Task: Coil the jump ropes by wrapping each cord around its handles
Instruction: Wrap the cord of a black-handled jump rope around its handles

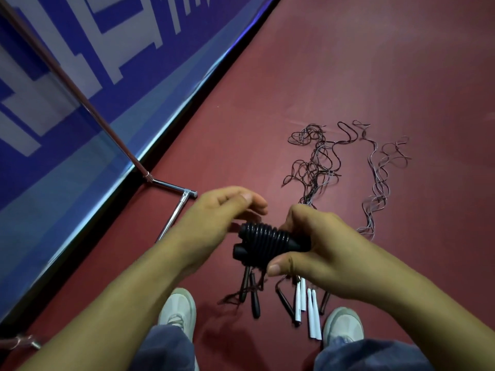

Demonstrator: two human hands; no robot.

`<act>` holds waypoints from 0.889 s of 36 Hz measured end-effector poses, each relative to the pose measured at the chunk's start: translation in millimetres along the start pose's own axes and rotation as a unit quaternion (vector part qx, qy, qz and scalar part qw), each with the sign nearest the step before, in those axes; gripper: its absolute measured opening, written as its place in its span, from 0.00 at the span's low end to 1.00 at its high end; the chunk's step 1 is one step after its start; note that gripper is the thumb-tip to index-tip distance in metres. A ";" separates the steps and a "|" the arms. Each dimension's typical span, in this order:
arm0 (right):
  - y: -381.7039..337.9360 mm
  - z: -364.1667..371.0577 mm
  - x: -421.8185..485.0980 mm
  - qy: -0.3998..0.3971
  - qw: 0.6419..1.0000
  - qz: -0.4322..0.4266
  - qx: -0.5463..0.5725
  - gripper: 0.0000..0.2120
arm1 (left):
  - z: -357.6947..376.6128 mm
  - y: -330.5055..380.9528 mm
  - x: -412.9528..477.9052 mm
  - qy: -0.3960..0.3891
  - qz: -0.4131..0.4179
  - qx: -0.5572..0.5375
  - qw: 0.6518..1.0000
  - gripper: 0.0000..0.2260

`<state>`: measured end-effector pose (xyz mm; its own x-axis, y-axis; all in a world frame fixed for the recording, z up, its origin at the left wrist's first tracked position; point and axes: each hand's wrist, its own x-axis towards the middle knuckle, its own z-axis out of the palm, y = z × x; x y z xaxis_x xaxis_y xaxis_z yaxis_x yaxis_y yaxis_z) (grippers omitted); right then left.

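The right end of the coiled jump rope (267, 241) disappears into the right hand (318, 245), so where the bundle ends there cannot be seen. The left hand (222, 210) is smeared by motion blur at its fingertips. Its fingers curve over the bundle's left end, but I cannot tell whether they pinch any cord or merely hover against it. The right hand clamps the bundle, with the fingers wrapped over the top and the thumb pressed up from beneath. The bundle sits at the centre of the frame, held between the two hands above the red floor (361, 62). It is black, with tight turns of cord ringing two handle ends that poke out on the left. Below the hands, black handles (253, 295) and white handles (312, 317) lie on the floor between two pale shoes (178, 309), and their upper ends are covered by the hands. The loose cords (316, 162) tangle at the right of centre, and where they join the handles is hidden behind the right hand. A metal pole (80, 99) slants across the blue banner (112, 28) in the upper left. Both forearms are cut off by the lower edge of the frame.
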<state>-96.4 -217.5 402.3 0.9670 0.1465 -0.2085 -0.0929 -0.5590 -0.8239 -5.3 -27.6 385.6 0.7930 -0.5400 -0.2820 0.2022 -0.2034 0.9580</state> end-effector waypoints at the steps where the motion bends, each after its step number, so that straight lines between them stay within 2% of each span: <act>1: 0.5 -0.3 0.6 0.005 1.000 0.005 -0.008 0.22 | -2.7 6.1 -4.9 -0.021 0.012 -0.035 0.999 0.09; 2: 0.8 -0.1 1.4 0.012 1.000 0.008 -0.013 0.22 | -2.3 15.9 -11.1 -0.048 0.020 -0.031 0.998 0.10; 4: 2.4 1.5 3.7 0.031 0.999 0.009 -0.024 0.24 | 2.8 18.4 -21.1 -0.096 0.054 0.073 0.991 0.12; 7: 4.4 4.2 6.6 0.057 0.998 0.009 -0.035 0.25 | 12.6 15.1 -23.9 -0.046 0.107 0.203 0.972 0.13; 9: 3.5 5.6 7.3 0.065 0.998 0.007 -0.023 0.24 | 13.9 13.7 -22.9 -0.026 0.116 0.219 0.968 0.14; 15: 3.4 4.8 7.8 0.093 0.995 0.018 -0.011 0.18 | 18.6 8.7 -25.0 -0.024 0.077 0.190 0.978 0.18; 19: -5.7 3.0 9.4 0.080 0.993 0.050 -0.076 0.25 | 22.3 10.9 -26.7 0.013 0.065 0.099 0.993 0.15; 23: -11.7 3.5 9.6 0.055 0.996 0.051 -0.045 0.36 | 18.7 21.1 -29.2 -0.019 0.069 0.065 0.995 0.18; 25: -11.9 3.4 8.8 0.039 0.997 0.047 -0.045 0.37 | 18.0 24.0 -28.9 -0.046 0.072 0.054 0.995 0.19; 29: -12.5 -0.5 7.5 0.039 0.998 0.040 -0.035 0.36 | 20.6 22.0 -26.8 -0.090 0.072 0.022 0.993 0.16; 32: -13.3 -1.8 6.1 0.015 0.999 0.043 -0.026 0.36 | 20.1 22.8 -25.1 -0.090 0.081 0.056 0.991 0.14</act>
<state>-88.9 -210.7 412.9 0.9625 0.0729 -0.2611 -0.1642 -0.6098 -0.7754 -32.2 -35.1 413.5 0.6921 -0.7082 -0.1396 0.0076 -0.1863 0.9825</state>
